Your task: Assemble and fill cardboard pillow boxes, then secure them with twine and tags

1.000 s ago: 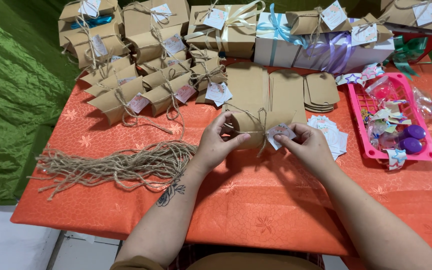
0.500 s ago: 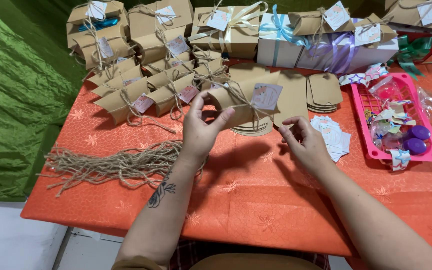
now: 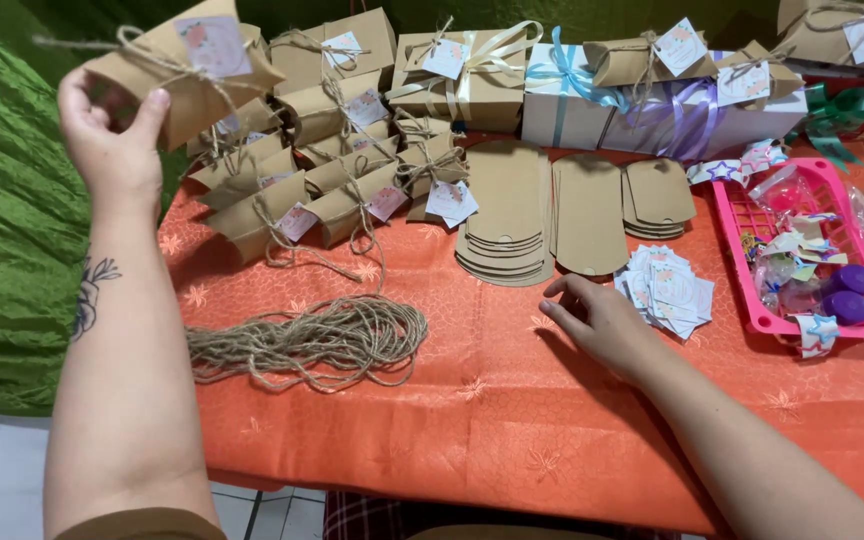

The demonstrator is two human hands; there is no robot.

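I see the left hand (image 3: 112, 135) pinching a tied kraft pillow box (image 3: 187, 65) aloft, the right hand (image 3: 602, 320) resting open-fingered beside the tag stack (image 3: 667, 290).

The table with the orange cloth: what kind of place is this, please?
Probably a home craft table for packing party favours. It shows a heap of tied kraft pillow boxes, a bundle of jute twine, flat unfolded boxes and a pile of small paper tags.
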